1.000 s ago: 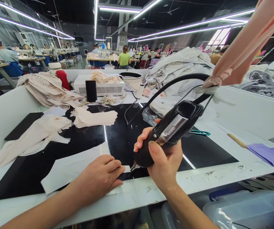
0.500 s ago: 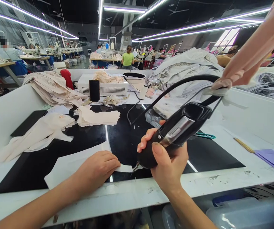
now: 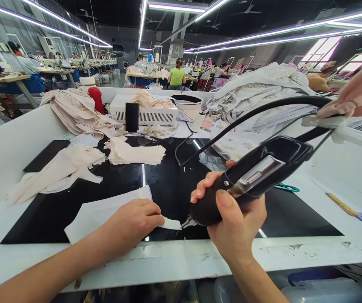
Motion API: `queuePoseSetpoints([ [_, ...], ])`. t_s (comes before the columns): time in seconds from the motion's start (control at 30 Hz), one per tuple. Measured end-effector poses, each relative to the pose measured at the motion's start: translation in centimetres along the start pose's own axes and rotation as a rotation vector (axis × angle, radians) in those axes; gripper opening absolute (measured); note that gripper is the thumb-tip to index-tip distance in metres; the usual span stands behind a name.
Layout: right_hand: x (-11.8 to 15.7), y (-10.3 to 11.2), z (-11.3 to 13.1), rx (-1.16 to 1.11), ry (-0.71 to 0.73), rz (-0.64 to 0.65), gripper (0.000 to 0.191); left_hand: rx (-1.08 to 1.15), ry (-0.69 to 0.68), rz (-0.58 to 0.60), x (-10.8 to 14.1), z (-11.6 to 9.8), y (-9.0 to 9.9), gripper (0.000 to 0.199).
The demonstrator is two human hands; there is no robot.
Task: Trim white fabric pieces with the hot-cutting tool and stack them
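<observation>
My left hand point(image 3: 138, 223) lies on a white fabric piece point(image 3: 105, 210), its fingertips closed on the narrow strip end that reaches to the right. The palm and some fingers are hidden under the hand. In my right hand point(image 3: 236, 223) is a black corded hand tool point(image 3: 253, 168) with a silver lever along its side, my thumb and fingers wrapped round the body. Its slim metal tip point(image 3: 187, 222) points down left and meets the end of the strip on the black board point(image 3: 174, 189). Beige cloth ties point(image 3: 351, 103) hold up the tool's cable at upper right.
Stacked beige fabric pieces point(image 3: 135, 152) and a loose pile point(image 3: 57, 168) lie at the left. Behind stand a phone point(image 3: 132, 117) and a white vented box point(image 3: 162, 115). Teal-handled snips point(image 3: 286, 187) lie to the right. White walls edge the table; co-workers sit farther off.
The view has shifted, so most things appear farther right. The black tool looks tilted a little flatter. Its tip stays at the strip's end, and both hands keep their holds.
</observation>
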State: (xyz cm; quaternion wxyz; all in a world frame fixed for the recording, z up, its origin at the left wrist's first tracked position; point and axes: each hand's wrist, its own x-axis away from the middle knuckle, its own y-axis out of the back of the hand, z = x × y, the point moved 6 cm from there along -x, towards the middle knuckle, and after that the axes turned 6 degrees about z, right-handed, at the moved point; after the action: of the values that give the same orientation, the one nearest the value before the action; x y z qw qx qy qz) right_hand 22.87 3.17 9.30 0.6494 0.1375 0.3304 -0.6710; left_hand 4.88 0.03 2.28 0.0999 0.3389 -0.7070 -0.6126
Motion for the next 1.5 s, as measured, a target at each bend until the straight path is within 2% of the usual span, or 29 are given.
queuePoseSetpoints([
  [0.17,-0.8,-1.1,-0.4,-0.034,-0.003,-0.021,0.033,0.01,0.006,0.023,-0.1,0.0,-0.1,0.023],
  [0.33,-0.9,-2.5,-1.4,-0.06,-0.02,0.016,0.034,-0.004,0.009,0.026,-0.2,-0.1,0.0,0.019],
  [0.53,-0.6,-2.8,-1.9,-0.019,-0.025,0.031,0.035,-0.016,-0.002,0.024,-0.2,0.0,-0.2,0.02],
  [0.67,-0.7,-2.7,-1.8,-0.008,-0.041,0.031,0.029,-0.023,-0.009,0.016,-0.3,0.0,-0.3,0.018],
  [0.97,-0.6,-0.9,-0.8,-0.024,0.007,-0.034,0.033,0.009,-0.009,0.023,-0.2,-0.1,-0.2,0.021],
  [1.5,-0.7,-0.5,-0.5,0.006,0.038,-0.022,0.033,-0.003,-0.036,0.024,0.0,-0.2,-0.1,0.023],
])
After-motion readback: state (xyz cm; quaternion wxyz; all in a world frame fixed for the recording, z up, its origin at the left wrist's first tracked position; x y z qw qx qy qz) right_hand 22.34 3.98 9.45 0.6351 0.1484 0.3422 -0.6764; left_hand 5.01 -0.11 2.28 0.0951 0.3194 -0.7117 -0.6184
